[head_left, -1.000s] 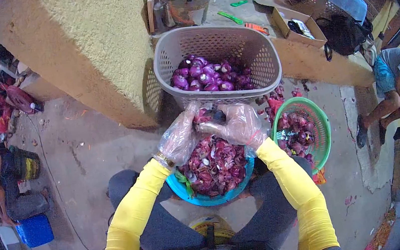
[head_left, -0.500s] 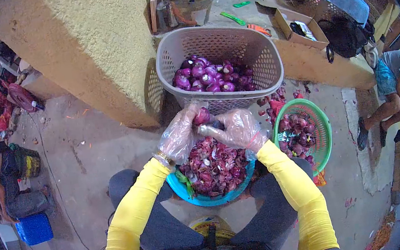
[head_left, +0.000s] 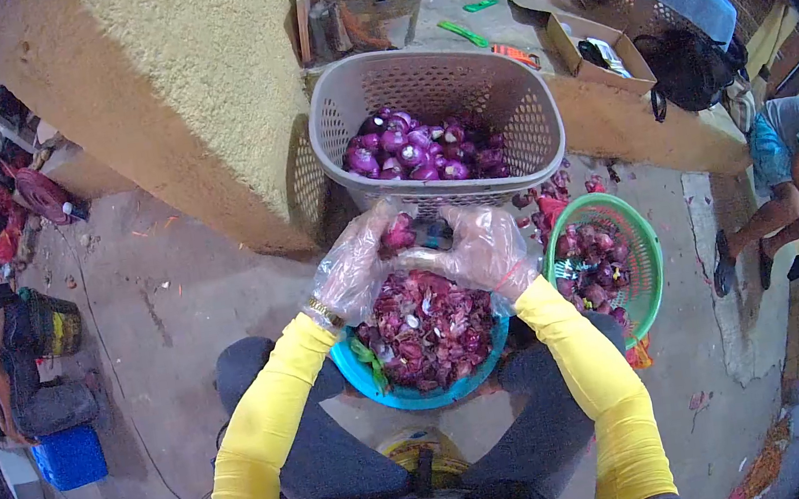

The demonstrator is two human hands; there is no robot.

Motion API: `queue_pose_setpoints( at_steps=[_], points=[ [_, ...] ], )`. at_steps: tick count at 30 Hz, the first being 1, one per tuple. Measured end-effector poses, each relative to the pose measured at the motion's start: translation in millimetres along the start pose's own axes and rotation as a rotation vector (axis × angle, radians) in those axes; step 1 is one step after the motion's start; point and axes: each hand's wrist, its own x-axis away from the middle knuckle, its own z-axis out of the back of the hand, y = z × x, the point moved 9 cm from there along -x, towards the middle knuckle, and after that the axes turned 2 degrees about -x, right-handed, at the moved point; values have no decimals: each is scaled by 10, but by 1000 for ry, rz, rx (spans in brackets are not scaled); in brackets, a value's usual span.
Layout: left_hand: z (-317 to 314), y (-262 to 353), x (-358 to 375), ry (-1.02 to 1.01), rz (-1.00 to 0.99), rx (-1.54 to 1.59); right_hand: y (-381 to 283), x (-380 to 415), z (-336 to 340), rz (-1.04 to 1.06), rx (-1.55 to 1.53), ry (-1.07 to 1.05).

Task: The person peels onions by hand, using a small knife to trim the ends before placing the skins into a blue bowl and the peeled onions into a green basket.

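Note:
My left hand (head_left: 354,268), in a clear plastic glove, is closed around a red onion (head_left: 398,233). My right hand (head_left: 482,251), gloved the same way, is closed on a small dark tool (head_left: 437,234) beside the onion; its working end is hidden. Below both hands, a blue basin (head_left: 415,401) holds a heap of onion skins (head_left: 431,331) with a bit of green at the left. Just beyond them stands a grey-brown plastic basket (head_left: 457,75) with peeled purple onions (head_left: 412,152) in it.
A green basket (head_left: 657,266) of unpeeled onions is at the right, with loose skins behind it. A yellow wall (head_left: 199,104) rises at the left. On the back ledge are green knives (head_left: 464,34) and a cardboard box (head_left: 601,51). Other people sit at both sides.
The onion has turned in my left hand and sits slightly lower. My right hand has shifted slightly right, and a gap shows between the onion and the dark tool.

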Motion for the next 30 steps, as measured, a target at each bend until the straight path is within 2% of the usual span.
queue_pose_setpoints(
  at_steps=[1, 2, 4, 5, 7, 8, 10, 12, 14, 17, 19, 23, 26, 29, 30],
  points=[
    [-14, 98, 26, 13, -108, -152, 9, -1, -5, 0, 0, 0],
    [-9, 94, 17, 11, -108, -152, 37, -1, -19, -16, 0, 0],
    [41, -42, -24, 20, 17, -152, 64, 5, -24, -33, 1, 0],
    [45, -72, -47, 20, 16, -151, 64, 4, -21, -30, -7, 2],
    [-3, -196, -96, -41, 64, 121, 65, 3, -30, -28, -17, 4],
    [24, -227, -109, -41, 66, 120, 69, 7, -40, -21, -13, 8],
    [22, -149, -114, -74, -13, -73, 89, 9, -67, -15, -7, 12],
    [-28, -75, -52, -57, 1, -57, 99, 0, -47, -1, -98, 65],
    [-27, -50, -30, -40, 14, -40, 110, -7, -68, -15, -50, 17],
    [-79, -90, -42, -158, 38, -54, 107, 0, -98, -2, -10, -2],
    [-119, -152, -63, -131, 163, 220, 76, 7, -70, 25, -18, 27],
    [-27, -266, -91, -37, 170, 299, 81, 19, -160, 11, 4, -60],
    [-30, -195, -56, -61, 179, 115, 67, 22, -209, 43, 2, -113],
    [-55, -53, -57, -113, 77, 101, 9, 8, -137, 24, -7, -169],
    [-24, 17, -67, -111, -4, -46, 15, 7, -122, -14, -18, -191]
  ],
)
